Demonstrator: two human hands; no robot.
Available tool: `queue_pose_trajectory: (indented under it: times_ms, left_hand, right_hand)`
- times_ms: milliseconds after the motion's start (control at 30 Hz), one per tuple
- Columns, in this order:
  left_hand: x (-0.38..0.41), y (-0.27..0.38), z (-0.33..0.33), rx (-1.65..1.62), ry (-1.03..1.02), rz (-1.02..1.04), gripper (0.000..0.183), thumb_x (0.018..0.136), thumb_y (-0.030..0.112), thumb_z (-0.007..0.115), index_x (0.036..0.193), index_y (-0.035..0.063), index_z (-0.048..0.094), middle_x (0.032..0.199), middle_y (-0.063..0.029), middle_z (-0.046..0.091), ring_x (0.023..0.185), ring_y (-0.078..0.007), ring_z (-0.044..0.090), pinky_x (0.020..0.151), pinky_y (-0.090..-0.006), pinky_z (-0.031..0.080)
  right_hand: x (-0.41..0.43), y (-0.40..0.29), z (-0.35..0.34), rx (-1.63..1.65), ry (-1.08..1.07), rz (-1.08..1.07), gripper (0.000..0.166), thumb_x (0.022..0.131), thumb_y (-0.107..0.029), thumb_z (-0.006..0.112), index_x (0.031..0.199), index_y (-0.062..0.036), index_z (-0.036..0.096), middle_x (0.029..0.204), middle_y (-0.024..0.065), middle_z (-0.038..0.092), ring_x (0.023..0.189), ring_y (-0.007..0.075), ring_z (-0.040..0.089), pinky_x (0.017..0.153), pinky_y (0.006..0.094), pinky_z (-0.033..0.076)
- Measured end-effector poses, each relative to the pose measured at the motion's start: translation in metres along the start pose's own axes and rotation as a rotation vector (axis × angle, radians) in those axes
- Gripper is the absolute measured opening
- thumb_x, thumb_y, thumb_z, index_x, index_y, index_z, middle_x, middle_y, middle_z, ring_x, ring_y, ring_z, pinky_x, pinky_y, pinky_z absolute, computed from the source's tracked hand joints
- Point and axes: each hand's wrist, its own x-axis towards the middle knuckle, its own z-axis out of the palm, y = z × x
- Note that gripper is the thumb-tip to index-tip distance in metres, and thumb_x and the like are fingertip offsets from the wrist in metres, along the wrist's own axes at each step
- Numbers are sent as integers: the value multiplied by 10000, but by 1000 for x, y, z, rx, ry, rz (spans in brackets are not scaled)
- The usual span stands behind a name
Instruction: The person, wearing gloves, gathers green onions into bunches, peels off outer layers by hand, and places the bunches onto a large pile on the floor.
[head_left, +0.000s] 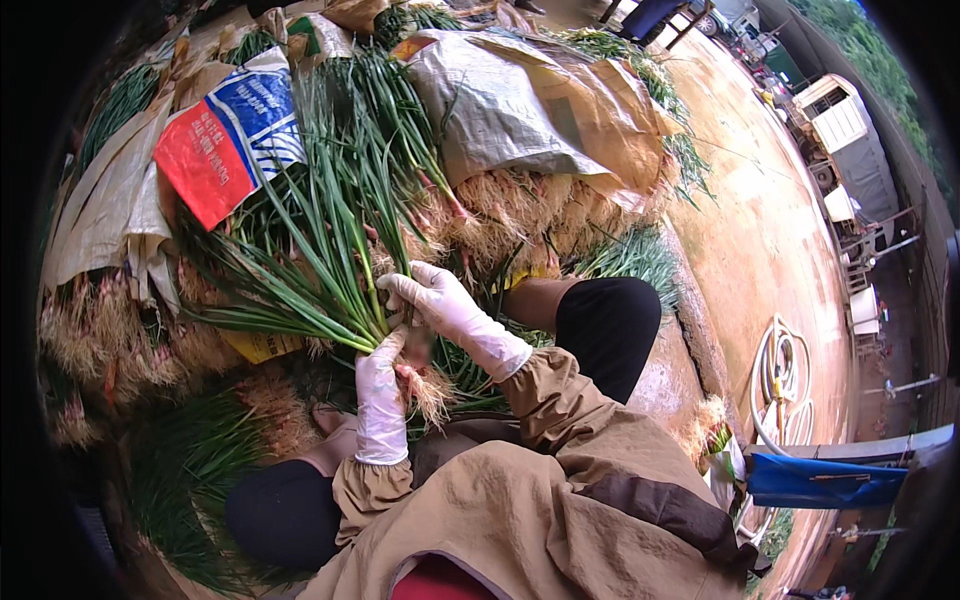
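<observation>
My left hand (381, 405), in a thin white glove, grips a bunch of green garlic (330, 255) low on its stalks. The long leaves fan out away from me, and the pale roots (427, 391) hang out below, near my left wrist. My right hand (459, 319), gloved alike, pinches a green stalk at the right side of the bunch between thumb and fingers. The bulb ends between the hands are partly hidden and blurred. Past the hands lies a heap of more garlic plants with reddish bulbs and matted roots (517, 202).
Woven plastic sacks (487, 97) and a red-and-blue printed bag (240, 127) cover parts of the heap. More plants (187, 457) lie by my left knee and some greens (630, 259) beyond my right knee. A coiled hose (780, 375) lies on the concrete; a truck (847, 142) stands beyond.
</observation>
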Motion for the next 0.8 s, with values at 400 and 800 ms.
queue_pose_trajectory:
  times_ms: [400, 800]
  left_hand:
    - [4, 11, -19, -145, -259, 317, 200, 919, 120, 562, 1082, 4, 571, 660, -87, 609, 498, -134, 559, 404, -206, 391]
    - [22, 1, -19, -347, -312, 66, 295, 956, 136, 510, 1214, -6, 535, 584, -50, 532, 499, -161, 504, 545, -305, 437]
  right_hand:
    - [-113, -116, -344, -597, 1096, -67, 329, 925, -287, 600, 1118, -23, 634, 840, 65, 666, 593, 111, 579, 496, 226, 458]
    - [105, -85, -78, -1735, 203, 142, 387, 823, -451, 622, 957, -98, 706, 903, 130, 699, 853, 290, 673, 786, 378, 519]
